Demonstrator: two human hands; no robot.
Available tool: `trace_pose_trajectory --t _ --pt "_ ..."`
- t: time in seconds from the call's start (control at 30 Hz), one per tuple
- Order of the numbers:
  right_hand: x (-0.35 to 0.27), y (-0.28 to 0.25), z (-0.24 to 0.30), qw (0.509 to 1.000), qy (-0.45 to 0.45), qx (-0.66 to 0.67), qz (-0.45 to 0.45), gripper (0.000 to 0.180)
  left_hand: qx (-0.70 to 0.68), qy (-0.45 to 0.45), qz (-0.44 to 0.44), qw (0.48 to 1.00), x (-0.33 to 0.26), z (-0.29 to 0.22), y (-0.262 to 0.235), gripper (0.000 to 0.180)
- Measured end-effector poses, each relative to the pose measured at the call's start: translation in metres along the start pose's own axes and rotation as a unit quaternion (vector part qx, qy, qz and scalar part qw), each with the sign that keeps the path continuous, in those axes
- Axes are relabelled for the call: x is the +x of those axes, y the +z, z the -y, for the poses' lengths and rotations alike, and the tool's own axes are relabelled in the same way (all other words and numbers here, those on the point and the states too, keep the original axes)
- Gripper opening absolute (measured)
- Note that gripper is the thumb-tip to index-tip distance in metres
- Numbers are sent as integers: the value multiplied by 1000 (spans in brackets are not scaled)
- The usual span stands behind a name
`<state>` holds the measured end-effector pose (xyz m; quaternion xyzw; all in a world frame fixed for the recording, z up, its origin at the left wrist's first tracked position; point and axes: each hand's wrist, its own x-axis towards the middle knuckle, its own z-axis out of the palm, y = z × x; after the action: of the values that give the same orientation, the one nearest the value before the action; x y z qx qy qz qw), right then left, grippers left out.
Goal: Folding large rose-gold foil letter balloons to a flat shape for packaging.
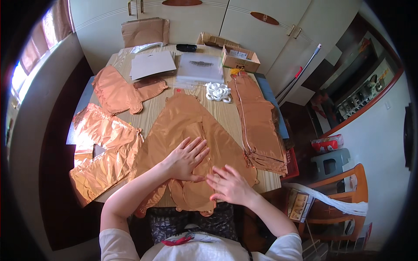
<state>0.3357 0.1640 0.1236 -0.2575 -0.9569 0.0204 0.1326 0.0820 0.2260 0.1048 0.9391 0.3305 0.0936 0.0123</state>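
A large flat copper-coloured foil balloon [174, 126] lies across the middle of the table, and its near part is folded over itself close to my body. On that foil my left hand [186, 158] rests palm down, fingers stretched out. My right hand [230, 185] is just to its right, fingers apart, over the folded near part; whether it touches the foil I cannot tell. Neither hand grips anything. To the left lies a shiny A-shaped foil balloon [117, 138], with another flat copper foil piece [114, 91] beyond it. A stack of copper foil balloons [260, 119] lies along the right side.
Several white ribbon rings [217, 92] sit behind the central foil. Farther back are pale cards [153, 65], clear plastic bags [200, 74], a black object [186, 47] and an open cardboard box [241, 58]. A wooden chair [359, 191] with white strands stands at the right.
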Motion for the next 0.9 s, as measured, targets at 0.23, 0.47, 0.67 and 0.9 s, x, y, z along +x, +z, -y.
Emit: trace_pose_trajectory --t 0.23,0.47,0.67,0.9 --pt "-33 6 24 996 -7 45 -75 28 3 -1 -1 1000 0 0 -2 99" --pt "-37 17 43 983 -20 -40 -179 9 6 -1 6 1000 1 -1 -3 100" --pt "-44 18 51 979 -38 -75 -183 8 3 -2 6 1000 -2 -1 -3 99" --pt "-27 -4 14 981 127 43 -137 34 6 -2 1 1000 -1 -3 -6 98"
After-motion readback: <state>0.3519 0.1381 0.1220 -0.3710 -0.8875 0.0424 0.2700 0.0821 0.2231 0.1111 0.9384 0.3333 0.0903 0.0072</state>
